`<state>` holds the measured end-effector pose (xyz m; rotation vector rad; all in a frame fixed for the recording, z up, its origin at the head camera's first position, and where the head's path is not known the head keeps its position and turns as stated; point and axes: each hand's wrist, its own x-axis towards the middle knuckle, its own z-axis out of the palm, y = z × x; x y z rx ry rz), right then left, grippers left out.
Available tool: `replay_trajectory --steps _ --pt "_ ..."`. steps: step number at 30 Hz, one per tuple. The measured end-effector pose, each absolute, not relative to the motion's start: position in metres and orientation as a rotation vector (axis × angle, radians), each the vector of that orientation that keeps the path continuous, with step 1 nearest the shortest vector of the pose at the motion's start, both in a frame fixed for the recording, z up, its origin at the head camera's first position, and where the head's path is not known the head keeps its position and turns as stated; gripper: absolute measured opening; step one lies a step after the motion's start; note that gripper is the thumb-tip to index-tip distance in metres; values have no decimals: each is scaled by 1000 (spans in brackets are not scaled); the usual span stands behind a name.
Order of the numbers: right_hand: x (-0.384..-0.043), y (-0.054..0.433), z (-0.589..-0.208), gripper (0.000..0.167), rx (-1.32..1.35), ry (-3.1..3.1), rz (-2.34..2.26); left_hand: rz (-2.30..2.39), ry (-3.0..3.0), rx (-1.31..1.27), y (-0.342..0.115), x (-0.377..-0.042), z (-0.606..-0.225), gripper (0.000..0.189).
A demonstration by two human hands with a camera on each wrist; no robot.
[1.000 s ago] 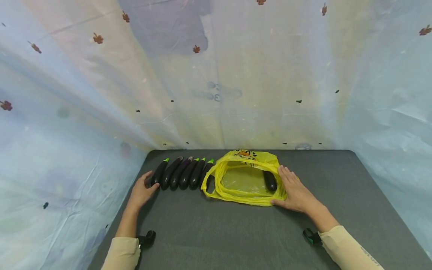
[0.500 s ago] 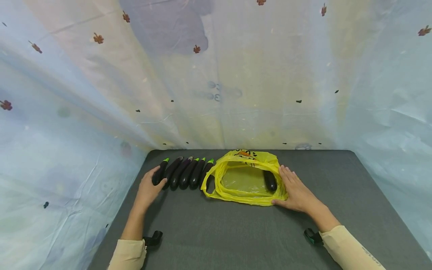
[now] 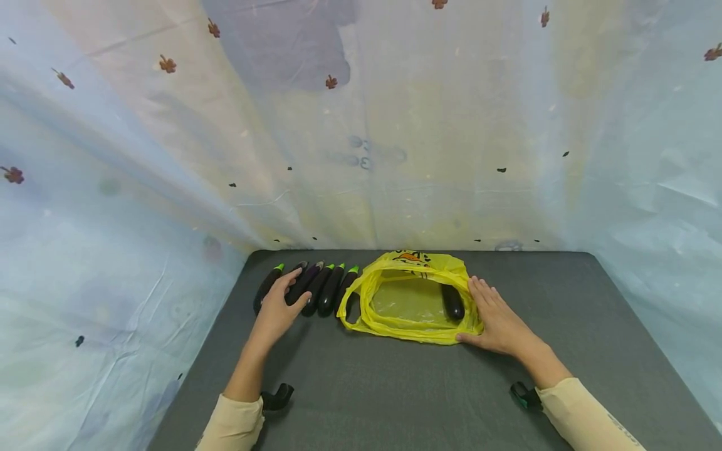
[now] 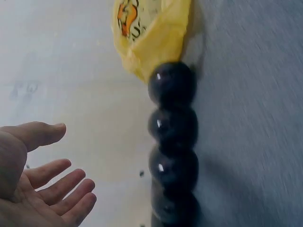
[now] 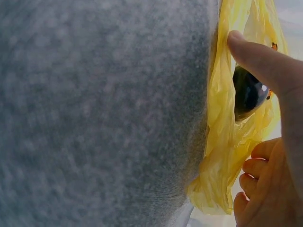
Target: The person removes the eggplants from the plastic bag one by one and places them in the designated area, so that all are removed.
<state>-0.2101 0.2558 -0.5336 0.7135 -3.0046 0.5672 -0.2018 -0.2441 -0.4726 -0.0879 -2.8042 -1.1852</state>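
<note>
Several dark eggplants (image 3: 329, 293) lie side by side in a row on the grey table, some with bright green stem ends. Over the left part of this row my left hand (image 3: 279, 312) hovers, thumb and fingers spread apart, hiding some eggplants; in the left wrist view the open palm (image 4: 47, 189) holds nothing. A yellow plastic bag (image 3: 395, 332) lies with its mouth spread wide towards me, and one eggplant (image 3: 452, 304) is inside at its right. My right hand (image 3: 496, 321) rests against the bag's right side, fingers extended, thumb (image 5: 251, 54) at the rim.
The grey table (image 3: 383, 394) reaches back to a pale patterned curtain (image 3: 423, 188), which also hangs along the left and right sides. One bag handle (image 3: 350, 313) overlaps the rightmost eggplant of the row.
My left hand has moved right along the row, from beside the leftmost eggplant to over its neighbours. That leftmost eggplant now shows uncovered. The right hand and the bag have hardly moved.
</note>
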Motion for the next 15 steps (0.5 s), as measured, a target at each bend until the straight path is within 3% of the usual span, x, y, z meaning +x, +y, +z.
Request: replay_trajectory --steps 15 --pt "-209 258 -533 131 707 -3011 621 -1262 -2802 -319 -181 -203 -468 62"
